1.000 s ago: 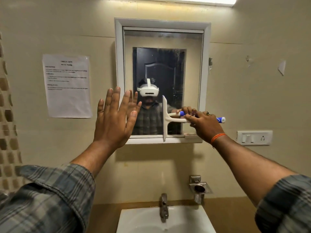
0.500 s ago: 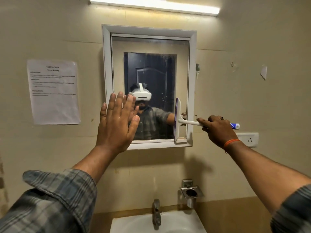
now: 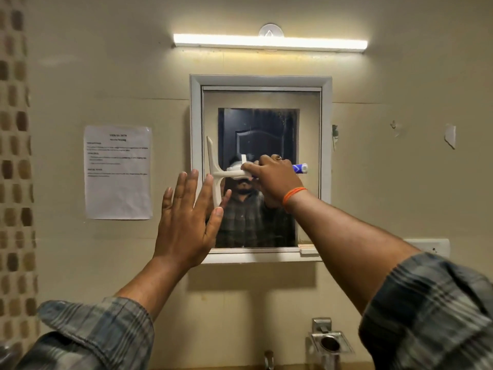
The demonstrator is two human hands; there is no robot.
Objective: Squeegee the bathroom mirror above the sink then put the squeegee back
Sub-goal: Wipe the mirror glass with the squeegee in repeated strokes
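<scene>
1. Here the right hand [image 3: 272, 177] is wrapped around the handle of the squeegee [image 3: 214, 174], its fingers curled over the white shaft with the blue end cap showing past the knuckles.
2. The squeegee stands with its blade upright against the glass of the mirror [image 3: 261, 166], near the left edge of the pane, at about mid-height, with the handle pointing to the right.
3. The left hand [image 3: 186, 222] is flat, fingers straight and spread, raised at the lower left corner of the white mirror frame [image 3: 260, 80]; whether it presses the frame or only hovers in front of it I cannot tell.
4. The step in hand looks like a sideways stroke across the glass. To do it well, the whole blade should lie on the glass with even pressure, so no strip is skipped.
5. The handle is best tilted slightly, so the rubber edge trails and does not chatter.
6. Each pass should overlap the one beside it, and should run fully to the frame, where water tends to collect.
7. The upper part of the pane still shows faint streaks, so a pass higher up seems needed.
8. The flat left hand is best kept off the glass, since fingers would leave marks.
</scene>
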